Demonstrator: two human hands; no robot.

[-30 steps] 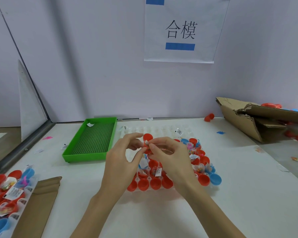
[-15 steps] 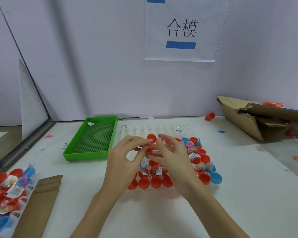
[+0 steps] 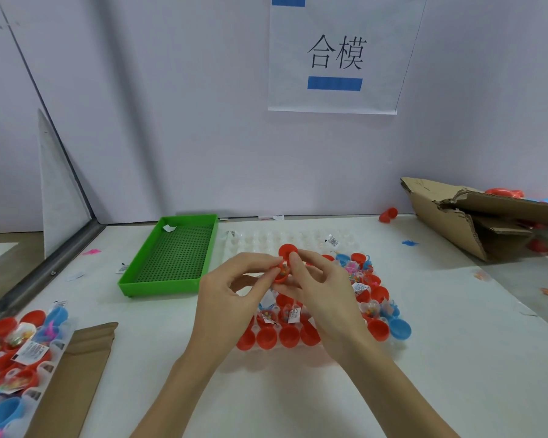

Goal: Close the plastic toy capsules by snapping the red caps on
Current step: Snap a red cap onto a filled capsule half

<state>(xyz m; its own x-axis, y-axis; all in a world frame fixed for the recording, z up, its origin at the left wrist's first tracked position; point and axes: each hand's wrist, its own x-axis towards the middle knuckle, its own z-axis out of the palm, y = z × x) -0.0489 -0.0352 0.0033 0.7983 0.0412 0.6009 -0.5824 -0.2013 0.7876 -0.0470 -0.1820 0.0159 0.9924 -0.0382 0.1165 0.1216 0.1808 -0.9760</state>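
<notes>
A green tray (image 3: 171,257) with a perforated floor sits on the white desk (image 3: 456,358), a scrap of white paper (image 3: 169,228) in its far corner. A torn cardboard box (image 3: 475,216) lies on its side at the right. A flat piece of cardboard (image 3: 76,368) lies at the near left. On the wall hangs a paper sign (image 3: 336,55) with two characters and a blue bar.

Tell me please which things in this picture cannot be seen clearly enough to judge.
Head view only:
- Capsule pinched between left hand and right hand: fingers cover the seam, so whether its cap is snapped on cannot be told.
- Printed labels in the clear tray: too small to read.
- Second tray: cut off by the left edge.
- Cardboard box: cut off by the right edge, contents mostly hidden.
</notes>
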